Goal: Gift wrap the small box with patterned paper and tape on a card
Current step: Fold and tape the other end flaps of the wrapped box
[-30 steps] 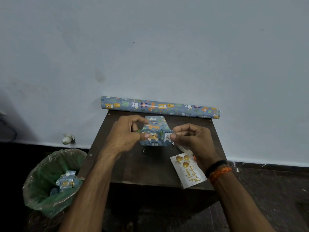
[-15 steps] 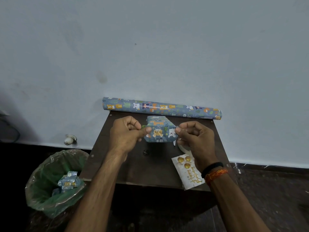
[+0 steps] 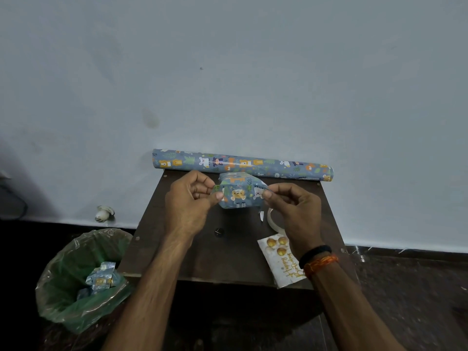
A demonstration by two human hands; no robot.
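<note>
Blue patterned paper covers the small box [image 3: 239,192], held just above the dark wooden counter [image 3: 202,252], toward its far edge. Box long axis runs left-right, roughly parallel to the counter's far edge; the face with the bear print points back at the camera and slightly up.

Left hand [image 3: 188,206]: thumb and forefinger pinch the paper at the box's left end, other fingers curled. Right hand [image 3: 295,211]: same pinch on the right end, other fingers loosely curled. Both ends look like folded paper flaps; can't tell if they're taped.

Paper roll [image 3: 241,164], same print, lies along the counter's far edge against the wall, long axis left-right, just behind the box.

Tape roll [image 3: 272,220] lies flat on the counter under the right hand, partly hidden, with a short white end sticking out on its left. Card [image 3: 281,262], white with gold balloons and gold script, sits at the counter's near right corner, partly under the right wrist, overhanging the near edge.

Bin [image 3: 76,277] with a green liner stands on the floor left of the counter, with scraps of the same paper inside.
</note>
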